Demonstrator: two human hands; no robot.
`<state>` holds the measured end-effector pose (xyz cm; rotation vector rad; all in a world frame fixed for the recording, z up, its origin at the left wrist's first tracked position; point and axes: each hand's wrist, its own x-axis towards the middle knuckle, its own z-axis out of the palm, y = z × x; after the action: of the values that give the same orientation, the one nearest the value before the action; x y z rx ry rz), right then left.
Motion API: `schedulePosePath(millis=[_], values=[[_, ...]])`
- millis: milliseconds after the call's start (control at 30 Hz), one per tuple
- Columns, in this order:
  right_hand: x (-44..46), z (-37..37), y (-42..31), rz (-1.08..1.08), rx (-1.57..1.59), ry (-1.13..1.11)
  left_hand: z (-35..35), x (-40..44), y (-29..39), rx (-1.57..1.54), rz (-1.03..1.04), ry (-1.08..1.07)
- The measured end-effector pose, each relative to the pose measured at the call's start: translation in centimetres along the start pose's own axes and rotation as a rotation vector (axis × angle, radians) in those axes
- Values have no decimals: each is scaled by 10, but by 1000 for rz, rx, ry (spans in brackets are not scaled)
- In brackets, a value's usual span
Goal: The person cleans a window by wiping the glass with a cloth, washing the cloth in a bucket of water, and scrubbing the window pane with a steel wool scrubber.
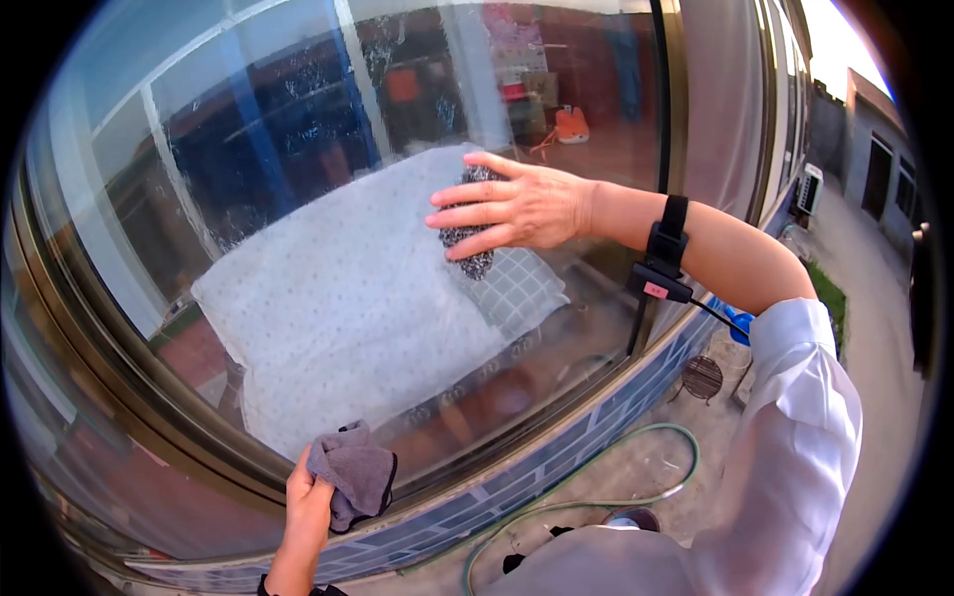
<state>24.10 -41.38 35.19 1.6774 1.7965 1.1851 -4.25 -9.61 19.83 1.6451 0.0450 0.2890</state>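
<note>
My right hand (517, 204) presses a dark, curly scouring pad (475, 260) flat against the window glass (417, 89), its fingers spread over the pad. Low at the window's bottom frame, my left hand (308, 507) grips a bunched grey cloth (356, 475) with a dark edge. Behind the glass lies a pale, dotted cover (328, 288), with a checked piece (512, 293) at its right end, below the pad. Whitish smears show on the upper part of the pane.
Below the sill runs a blue-grey tiled wall (586, 432). A green hose (596, 502) loops over the ground, near a small round slatted stool (701, 379). An outdoor unit (810, 189) stands farther along the building. An orange object (571, 125) shows through the glass.
</note>
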Motion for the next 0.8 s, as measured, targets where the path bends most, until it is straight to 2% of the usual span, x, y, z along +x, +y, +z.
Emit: schedulePosePath(millis=[33, 100, 133, 167, 233, 267, 300, 433, 500, 567, 633, 667, 700, 800], values=[[-1, -2, 16, 38, -25, 60, 0, 0, 1, 1, -1, 0], [1, -31, 64, 420, -196, 282, 0, -1, 2, 57, -7, 7], [1, -31, 95, 561, -124, 455, 2, 0, 4, 58, -9, 7], [8, -36, 105, 639, -103, 451, 4, 2, 8, 37, -7, 12], [25, -31, 68, 487, -236, 426, 4, 3, 7, 15, -3, 13], [34, -28, 38, 325, -171, 213, 2, 7, 5, 15, 8, 7], [41, -15, 7, 210, -21, 141, 1, 11, 3, 12, 23, 6], [49, -18, 13, 110, -92, 130, -3, 8, -3, 8, 21, 43], [67, -38, 68, 431, -304, 385, 3, 6, 3, 5, 26, 50], [80, -76, 94, 437, -225, 587, 11, 6, 11, -28, 29, 31], [102, -51, 89, 377, 53, 447, 10, 8, 17, -55, 39, 16], [104, -51, 56, 232, -320, 340, 10, 8, 16, -36, 53, 7], [105, -45, 28, 86, -183, 282, 10, 7, 15, -19, 65, 3], [104, -45, 36, 42, -122, 208, 4, -1, 12, 33, 43, -1]])
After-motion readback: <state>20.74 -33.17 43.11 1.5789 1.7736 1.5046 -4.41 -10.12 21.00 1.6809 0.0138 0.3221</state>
